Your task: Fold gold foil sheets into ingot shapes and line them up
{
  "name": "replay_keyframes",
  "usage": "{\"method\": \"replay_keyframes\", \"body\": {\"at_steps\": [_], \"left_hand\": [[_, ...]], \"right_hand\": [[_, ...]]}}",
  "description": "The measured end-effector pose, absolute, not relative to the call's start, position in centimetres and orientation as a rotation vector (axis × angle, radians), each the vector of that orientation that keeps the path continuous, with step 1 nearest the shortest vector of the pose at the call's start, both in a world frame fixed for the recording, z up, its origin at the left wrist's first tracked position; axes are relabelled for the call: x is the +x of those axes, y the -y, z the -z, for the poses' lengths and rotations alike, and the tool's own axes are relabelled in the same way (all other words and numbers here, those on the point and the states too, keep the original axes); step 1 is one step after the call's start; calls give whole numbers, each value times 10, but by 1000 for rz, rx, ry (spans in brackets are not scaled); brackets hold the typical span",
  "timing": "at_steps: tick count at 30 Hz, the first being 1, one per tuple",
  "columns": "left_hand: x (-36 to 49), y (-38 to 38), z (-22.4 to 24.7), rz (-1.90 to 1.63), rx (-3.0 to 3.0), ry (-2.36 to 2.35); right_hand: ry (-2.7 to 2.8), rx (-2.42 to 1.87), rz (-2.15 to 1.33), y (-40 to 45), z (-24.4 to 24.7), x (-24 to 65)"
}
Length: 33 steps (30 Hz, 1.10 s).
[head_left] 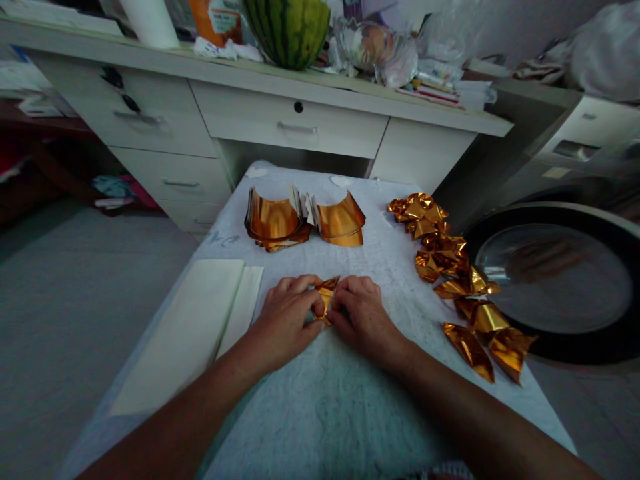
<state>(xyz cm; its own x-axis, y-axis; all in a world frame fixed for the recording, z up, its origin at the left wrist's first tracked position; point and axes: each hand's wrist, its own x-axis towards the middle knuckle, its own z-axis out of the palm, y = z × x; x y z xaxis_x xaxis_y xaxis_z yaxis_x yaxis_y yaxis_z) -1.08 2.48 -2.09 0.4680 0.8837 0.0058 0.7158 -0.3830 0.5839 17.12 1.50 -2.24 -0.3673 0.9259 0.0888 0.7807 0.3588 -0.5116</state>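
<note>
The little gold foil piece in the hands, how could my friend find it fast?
Look for the pale bluish-grey cloth-covered table. Around its middle, the bare left hand and bare right hand hold a small, shiny gold foil piece. It's the only one the hands touch: the curved gold sheets stand farther back, and the folded gold foil pieces lie along the right side.

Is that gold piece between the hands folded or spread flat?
Folded, at least partly: the gold piece shows a crease and a pointed tip between the left hand and right hand, which hide part.
</note>
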Motion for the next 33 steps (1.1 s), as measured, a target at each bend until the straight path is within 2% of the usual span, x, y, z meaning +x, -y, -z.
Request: {"method": "replay_keyframes", "body": {"at_steps": [33], "left_hand": [[-9, -24, 21, -437, 2214, -1362]], "right_hand": [[2315, -1529, -484, -15, 22, 171]]}}
